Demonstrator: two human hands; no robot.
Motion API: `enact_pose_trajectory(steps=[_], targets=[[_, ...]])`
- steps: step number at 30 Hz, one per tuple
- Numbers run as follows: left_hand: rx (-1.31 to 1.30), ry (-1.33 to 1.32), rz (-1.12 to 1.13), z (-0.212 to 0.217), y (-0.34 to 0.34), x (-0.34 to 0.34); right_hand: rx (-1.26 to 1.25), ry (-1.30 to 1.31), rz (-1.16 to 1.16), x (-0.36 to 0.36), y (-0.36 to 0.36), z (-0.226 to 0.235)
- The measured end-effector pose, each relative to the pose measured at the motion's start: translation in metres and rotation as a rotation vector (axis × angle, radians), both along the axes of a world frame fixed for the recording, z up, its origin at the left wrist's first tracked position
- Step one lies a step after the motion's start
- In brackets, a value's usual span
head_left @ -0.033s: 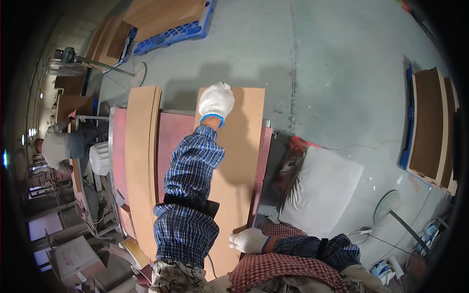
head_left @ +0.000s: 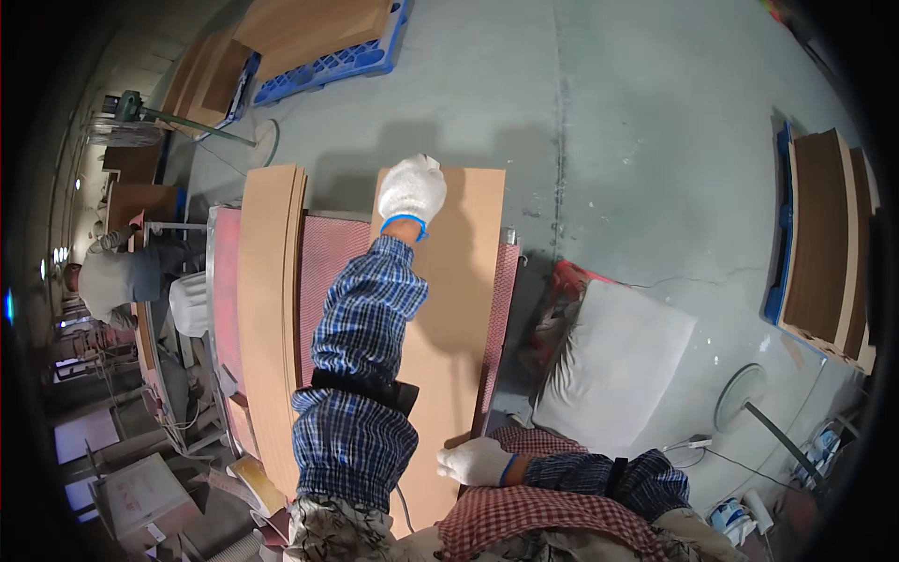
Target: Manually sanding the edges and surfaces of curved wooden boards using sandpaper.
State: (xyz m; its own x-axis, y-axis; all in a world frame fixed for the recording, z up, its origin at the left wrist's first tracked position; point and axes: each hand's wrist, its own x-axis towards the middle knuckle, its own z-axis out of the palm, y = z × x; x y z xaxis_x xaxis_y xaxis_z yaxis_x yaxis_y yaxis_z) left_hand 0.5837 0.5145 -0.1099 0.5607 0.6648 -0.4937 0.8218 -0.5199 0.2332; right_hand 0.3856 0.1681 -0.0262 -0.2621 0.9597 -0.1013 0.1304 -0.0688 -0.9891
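Note:
A long, flat brown board (head_left: 459, 272) lies lengthwise in front of me on a table with a pink mesh-patterned top (head_left: 334, 272). My left hand (head_left: 412, 190), in a white knitted glove with a blue cuff, is closed at the board's far end, its fingers curled over the edge and hidden from view. Close to my body, my right hand (head_left: 476, 462), gloved the same way, is closed at the board's near right edge; its fingertips are partly hidden. To the left, a stack of similar long boards (head_left: 267, 272) lies on the same table.
Right of the table sits a white-covered bundle (head_left: 613, 365). Boards on a blue pallet (head_left: 328, 82) stand far left, and another stack (head_left: 819, 244) stands far right. A round-based stand (head_left: 742, 398) and a cable are on the floor. Another person (head_left: 112, 278) works at the left.

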Motion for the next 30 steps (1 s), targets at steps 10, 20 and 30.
enact_pose_trajectory(steps=[10,20,30], targets=[[0.115,0.032,-0.191,-0.029,0.02,-0.008,0.217,-0.198,-0.038,-0.005,0.0,-0.004],[0.011,-0.052,-0.03,0.037,-0.063,-0.106,-0.012,-0.156,-0.038,-0.013,-0.001,-0.01],[0.098,-0.121,0.033,0.1,-0.196,-0.343,0.115,-0.482,0.019,-0.03,0.003,0.011]])
